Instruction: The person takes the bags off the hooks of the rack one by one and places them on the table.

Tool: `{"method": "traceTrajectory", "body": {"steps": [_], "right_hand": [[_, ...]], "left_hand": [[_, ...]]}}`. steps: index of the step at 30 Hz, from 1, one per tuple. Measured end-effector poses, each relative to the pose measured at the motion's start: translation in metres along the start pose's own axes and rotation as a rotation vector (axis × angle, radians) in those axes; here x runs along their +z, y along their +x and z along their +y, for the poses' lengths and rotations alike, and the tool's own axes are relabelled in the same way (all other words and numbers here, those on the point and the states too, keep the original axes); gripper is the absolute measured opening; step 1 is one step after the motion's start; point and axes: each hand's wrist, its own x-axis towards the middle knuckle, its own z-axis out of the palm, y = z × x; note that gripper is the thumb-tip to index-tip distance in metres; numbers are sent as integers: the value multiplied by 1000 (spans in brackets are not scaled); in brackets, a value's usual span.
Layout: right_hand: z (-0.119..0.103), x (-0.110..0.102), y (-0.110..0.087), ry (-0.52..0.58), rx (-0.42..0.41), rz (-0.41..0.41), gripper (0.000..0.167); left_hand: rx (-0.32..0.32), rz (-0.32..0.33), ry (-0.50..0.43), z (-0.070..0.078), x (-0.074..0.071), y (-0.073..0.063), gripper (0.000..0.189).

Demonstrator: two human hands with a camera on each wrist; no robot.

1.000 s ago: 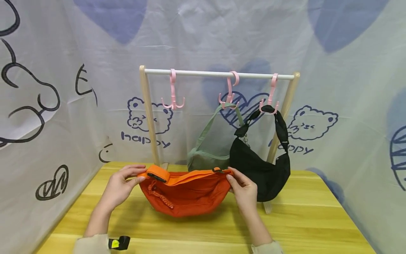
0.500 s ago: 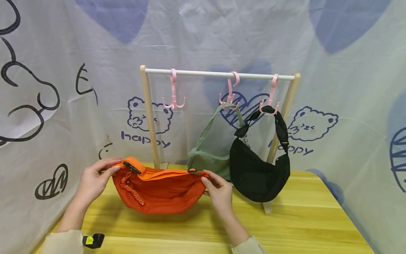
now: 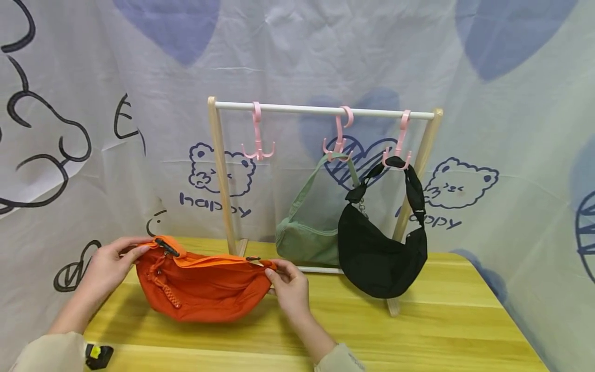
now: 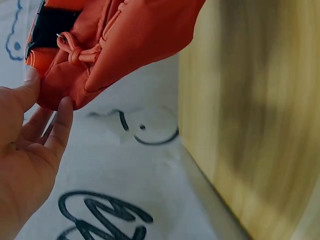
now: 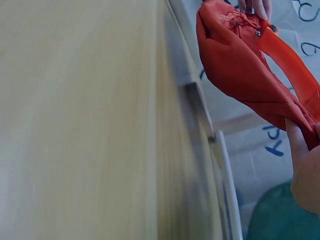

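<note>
An orange-red shoulder bag [image 3: 204, 289] with a bright orange strap, a black buckle and a braided zip pull is held above the table's left half. My left hand [image 3: 108, 264] pinches its left top corner between thumb and fingers. At the right top corner, my right hand [image 3: 290, 289] grips the bag the same way. The left wrist view shows the thumb [image 4: 31, 82] beside the strap end and fingers behind the bag. In the right wrist view the bag [image 5: 240, 70] hangs between both hands, its underside apart from the table.
Behind stands a wooden rack with a white rail [image 3: 297, 108] and pink hooks. The left hook [image 3: 257, 134] carries nothing. A green bag [image 3: 307, 243] hangs from the middle one, a black bag [image 3: 381, 253] from the right one. A printed cloth [image 3: 297, 51] surrounds the wooden table [image 3: 446, 310].
Both hands have carried the orange-red bag leftward, from in front of the rack to its left side. More of the green bag and the rack's lower bar now shows. The hanging bags stay put.
</note>
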Motion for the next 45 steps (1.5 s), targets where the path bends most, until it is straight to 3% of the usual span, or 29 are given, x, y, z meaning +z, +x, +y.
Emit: {"method": "traceTrajectory", "body": {"steps": [14, 24, 27, 34, 38, 45], "right_hand": [[22, 40, -3, 14, 83, -95, 22], [33, 53, 3, -38, 91, -130, 22], [37, 53, 7, -101, 68, -151, 22], [51, 43, 16, -385, -7, -191, 25], [54, 40, 17, -439, -23, -237, 25], [57, 38, 17, -497, -54, -277, 26]], "left_hand": [[-21, -103, 39, -42, -14, 17, 34], [-77, -101, 20, -71, -7, 15, 31], [-93, -102, 2, -75, -1, 14, 30], [-143, -77, 54, -79, 12, 13, 29], [-176, -91, 62, -82, 18, 12, 30], [-169, -98, 105, -88, 29, 8, 25]]}}
